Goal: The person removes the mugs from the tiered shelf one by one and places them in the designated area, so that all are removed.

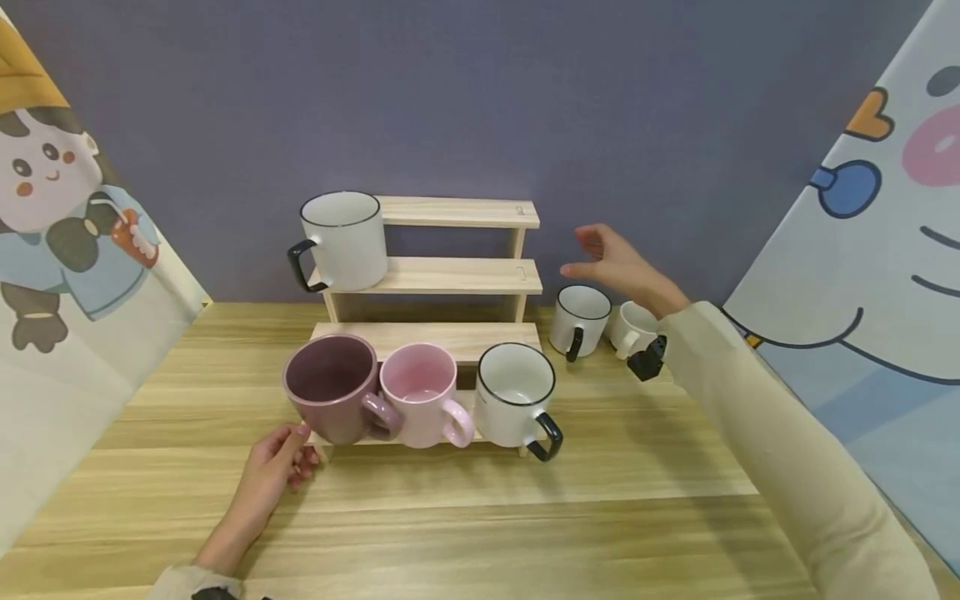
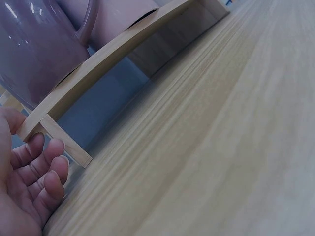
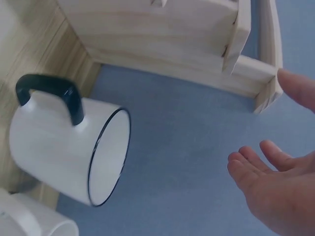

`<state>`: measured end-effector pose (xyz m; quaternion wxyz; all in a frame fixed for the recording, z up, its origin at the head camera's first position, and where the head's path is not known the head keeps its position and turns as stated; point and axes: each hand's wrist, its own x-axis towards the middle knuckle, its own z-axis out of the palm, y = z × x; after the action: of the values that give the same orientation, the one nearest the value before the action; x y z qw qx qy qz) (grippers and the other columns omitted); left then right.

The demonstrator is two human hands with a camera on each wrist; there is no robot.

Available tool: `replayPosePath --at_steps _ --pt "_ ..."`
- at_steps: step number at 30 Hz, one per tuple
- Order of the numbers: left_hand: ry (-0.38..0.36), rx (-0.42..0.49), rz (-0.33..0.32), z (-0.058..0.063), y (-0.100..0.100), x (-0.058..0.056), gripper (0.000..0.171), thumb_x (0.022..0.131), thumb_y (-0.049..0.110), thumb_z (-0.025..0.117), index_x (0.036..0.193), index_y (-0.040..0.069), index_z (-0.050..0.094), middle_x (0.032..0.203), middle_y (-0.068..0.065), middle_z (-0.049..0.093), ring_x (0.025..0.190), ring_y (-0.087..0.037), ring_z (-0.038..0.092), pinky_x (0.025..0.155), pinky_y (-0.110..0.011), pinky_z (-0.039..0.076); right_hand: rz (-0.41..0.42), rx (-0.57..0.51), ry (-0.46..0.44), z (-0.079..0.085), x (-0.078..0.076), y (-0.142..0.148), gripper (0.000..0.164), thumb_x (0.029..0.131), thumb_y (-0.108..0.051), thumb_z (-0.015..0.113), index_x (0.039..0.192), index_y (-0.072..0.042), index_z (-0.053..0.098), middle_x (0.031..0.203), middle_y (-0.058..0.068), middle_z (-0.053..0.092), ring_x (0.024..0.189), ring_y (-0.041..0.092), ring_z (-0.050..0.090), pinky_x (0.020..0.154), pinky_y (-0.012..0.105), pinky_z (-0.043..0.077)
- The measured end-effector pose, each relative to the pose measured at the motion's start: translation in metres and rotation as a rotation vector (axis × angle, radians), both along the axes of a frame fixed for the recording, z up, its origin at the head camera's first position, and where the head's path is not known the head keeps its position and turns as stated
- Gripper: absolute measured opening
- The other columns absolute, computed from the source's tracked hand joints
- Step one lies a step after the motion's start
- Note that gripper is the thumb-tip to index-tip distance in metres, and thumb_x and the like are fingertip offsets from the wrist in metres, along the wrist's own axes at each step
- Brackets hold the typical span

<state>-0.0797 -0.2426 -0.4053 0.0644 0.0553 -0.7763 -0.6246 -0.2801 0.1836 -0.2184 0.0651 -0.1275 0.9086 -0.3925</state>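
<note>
My left hand (image 1: 277,462) pinches the front left corner of a stepped wooden shelf (image 1: 461,212); in the left wrist view the thumb lies on the board and a fingertip sits beneath. Just above that hand stands a mauve mug (image 1: 330,392) on the lowest step. Beside it are a pink mug (image 1: 420,392) and a white mug with a black handle (image 1: 513,400). My right hand (image 1: 618,267) hovers with fingers spread and holds nothing. Below it, a smaller white mug with a black rim (image 3: 69,142) stands on the table, next to a small white cup (image 1: 633,329).
A large white mug (image 1: 345,242) stands at the left on an upper step of the shelf. The wood-grain table (image 1: 480,542) runs up to a blue-grey back wall (image 1: 480,100). Cartoon-printed panels (image 1: 75,250) flank both sides.
</note>
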Motion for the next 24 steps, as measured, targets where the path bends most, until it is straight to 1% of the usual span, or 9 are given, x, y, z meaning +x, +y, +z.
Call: replayPosePath --at_steps 4,13,21,24 --pt "-0.001 -0.001 0.003 0.0 0.0 0.0 0.032 0.103 0.025 0.041 0.084 0.005 0.057 0.065 0.005 0.059 0.053 -0.007 0.051 0.043 -0.023 0.042 0.022 0.0 0.0 0.005 0.003 -0.009 0.082 0.089 -0.032 0.067 0.149 -0.007 0.018 0.158 0.011 0.02 0.145 0.031 0.021 0.116 0.048 0.022" --pt "-0.007 -0.016 0.003 0.0 0.0 0.001 0.032 0.104 0.025 0.041 0.086 0.004 0.057 0.066 0.005 0.059 0.053 -0.008 0.052 0.044 -0.024 0.043 0.049 0.003 0.019 0.015 0.006 -0.027 0.081 0.089 -0.034 0.067 0.149 -0.009 0.02 0.157 0.006 0.021 0.145 0.026 0.021 0.117 0.044 0.022" --pt "-0.002 -0.017 0.005 0.0 0.0 0.0 0.032 0.104 0.025 0.041 0.086 0.005 0.058 0.066 0.005 0.059 0.053 -0.008 0.052 0.044 -0.024 0.043 0.07 -0.001 0.04 0.021 0.005 -0.043 0.076 0.089 -0.03 0.067 0.147 -0.009 0.023 0.155 0.009 0.025 0.144 0.026 0.024 0.117 0.042 0.023" --pt "0.0 -0.02 0.005 0.0 0.001 0.0 0.032 0.104 0.025 0.041 0.085 0.005 0.058 0.066 0.005 0.059 0.053 -0.008 0.052 0.044 -0.024 0.043 0.05 -0.008 0.061 0.022 0.005 -0.05 0.074 0.089 -0.028 0.067 0.146 -0.007 0.025 0.153 0.011 0.027 0.143 0.027 0.025 0.116 0.043 0.025"
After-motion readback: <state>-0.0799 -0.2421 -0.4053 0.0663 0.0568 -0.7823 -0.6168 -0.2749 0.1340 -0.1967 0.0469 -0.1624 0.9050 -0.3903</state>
